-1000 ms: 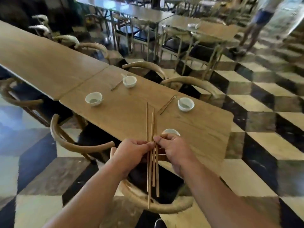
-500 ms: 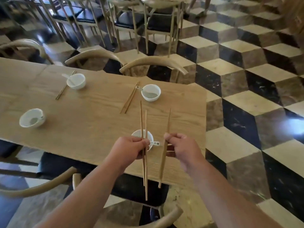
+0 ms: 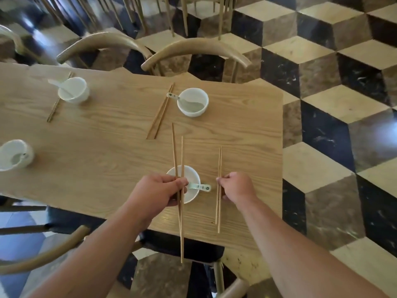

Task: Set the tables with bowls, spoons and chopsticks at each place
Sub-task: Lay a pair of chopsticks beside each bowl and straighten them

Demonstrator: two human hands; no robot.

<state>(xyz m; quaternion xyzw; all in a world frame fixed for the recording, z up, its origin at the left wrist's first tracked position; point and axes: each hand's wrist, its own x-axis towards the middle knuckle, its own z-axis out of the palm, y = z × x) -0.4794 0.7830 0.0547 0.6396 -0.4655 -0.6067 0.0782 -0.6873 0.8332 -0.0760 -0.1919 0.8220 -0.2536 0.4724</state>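
My left hand [image 3: 160, 191] grips two wooden chopsticks [image 3: 181, 229] above the near white bowl [image 3: 191, 195], which holds a white spoon [image 3: 198, 187]. Just right of that bowl, my right hand [image 3: 236, 186] pinches another pair of chopsticks [image 3: 219, 160], held low over or on the wooden table [image 3: 103, 147]; I cannot tell which. Across the table a bowl [image 3: 193, 102] with a spoon has a chopstick pair [image 3: 160, 112] lying to its left. A far-left bowl [image 3: 73, 89] has a spoon and chopsticks [image 3: 53, 110] beside it. The left bowl [image 3: 15, 154] holds a spoon.
Curved-back wooden chairs [image 3: 193, 48] stand along the far side, and another chair [image 3: 43, 252] is tucked in near me at the left. The table's right edge [image 3: 281, 168] borders a black, tan and cream cube-pattern floor [image 3: 333, 125].
The bunch of chopsticks held between both hands has been split. My right hand has carried one pair to the right of the near bowl and lowered it. The view has shifted right and closer.
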